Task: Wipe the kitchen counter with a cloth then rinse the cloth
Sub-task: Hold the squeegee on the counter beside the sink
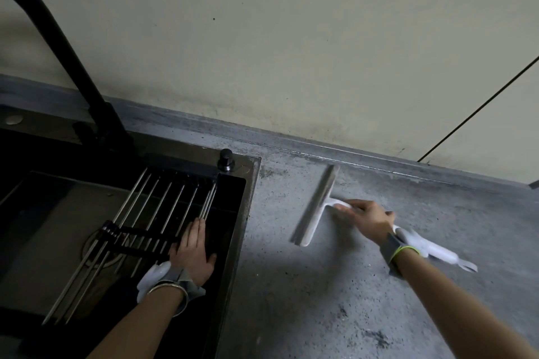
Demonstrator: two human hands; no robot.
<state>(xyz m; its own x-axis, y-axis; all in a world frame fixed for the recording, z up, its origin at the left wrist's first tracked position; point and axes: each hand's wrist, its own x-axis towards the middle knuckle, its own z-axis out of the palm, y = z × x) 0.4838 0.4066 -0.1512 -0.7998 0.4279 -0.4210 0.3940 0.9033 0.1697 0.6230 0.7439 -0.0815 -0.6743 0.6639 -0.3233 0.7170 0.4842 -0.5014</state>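
Observation:
A white squeegee (pixel 313 207) with a long grey blade lies on the grey, speckled counter (pixel 335 285), to the right of the sink. My right hand (pixel 370 220) grips its white handle, and the blade looks motion-blurred. My left hand (pixel 192 251) rests flat, fingers straight, on a roll-up rack of metal rods (pixel 140 230) laid over the black sink (pixel 250 183). No cloth is in view.
A black faucet (pixel 58 46) rises at the back left of the sink, with a small black knob (pixel 226 159) at the sink's back right corner. A pale wall runs behind the counter. Dark grime marks dot the counter near its front.

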